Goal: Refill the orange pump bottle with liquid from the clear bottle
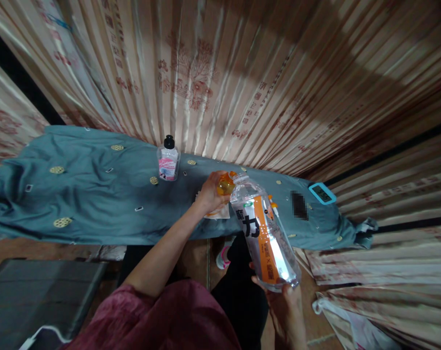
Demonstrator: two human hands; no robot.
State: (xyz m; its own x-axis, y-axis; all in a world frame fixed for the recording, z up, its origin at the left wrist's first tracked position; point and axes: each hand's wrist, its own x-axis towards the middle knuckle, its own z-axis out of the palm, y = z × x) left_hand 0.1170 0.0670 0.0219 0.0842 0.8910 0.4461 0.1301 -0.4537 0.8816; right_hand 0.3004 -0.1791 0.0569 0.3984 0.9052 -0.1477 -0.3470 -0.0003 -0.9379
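My left hand (pixel 211 192) is closed round a small translucent amber container (pixel 226 184); its exact kind is hard to make out. In my right hand (pixel 284 304) is a large clear plastic drink bottle (pixel 266 238) with an orange and silver label, gripped near its base. The bottle is tilted, its open-looking mouth up against or very near the amber container. Below my left hand a pale packet with orange marks (pixel 218 212) lies on the cloth. A small orange and white item (pixel 274 204) shows partly behind the bottle.
A green patterned cloth (pixel 96 194) covers the narrow table. On it stand a clear bottle with a black cap (pixel 168 160), a blue-framed digital clock (pixel 322 193) and a blurred dark rectangle (pixel 299 205). Pleated curtains (pixel 206 87) hang behind. A dark seat (pixel 42 296) is at lower left.
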